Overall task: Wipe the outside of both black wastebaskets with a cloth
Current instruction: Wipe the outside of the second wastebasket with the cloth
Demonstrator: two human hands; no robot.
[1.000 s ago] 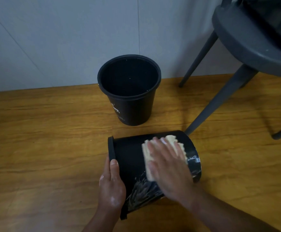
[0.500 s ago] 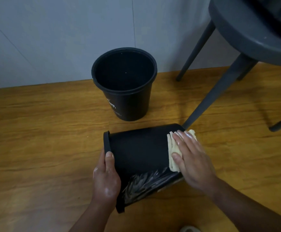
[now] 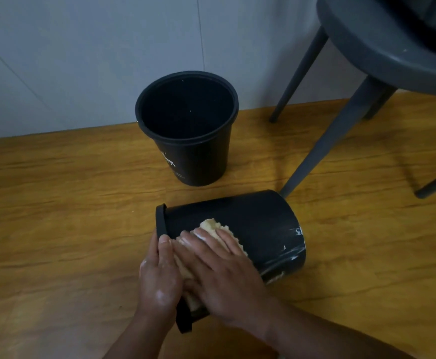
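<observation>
Wastebaskets (image 3: 198,161), 2: left hand (image 3: 159,278) apparently grips the tipped wastebasket (image 3: 263,224), flat right hand (image 3: 224,275) presses 1 cloth (image 3: 213,226).

Tipped wastebasket (image 3: 258,224) lay on the floor (image 3: 56,216), just before the upright wastebasket (image 3: 201,161) by the wall (image 3: 82,60); chair (image 3: 367,47) stood right.

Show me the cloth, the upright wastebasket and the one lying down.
cloth (image 3: 213,226): head view, pale fluffy top edge.
upright wastebasket (image 3: 201,161): head view, outer wall.
lying wastebasket (image 3: 258,221): head view, bare side wall.
</observation>
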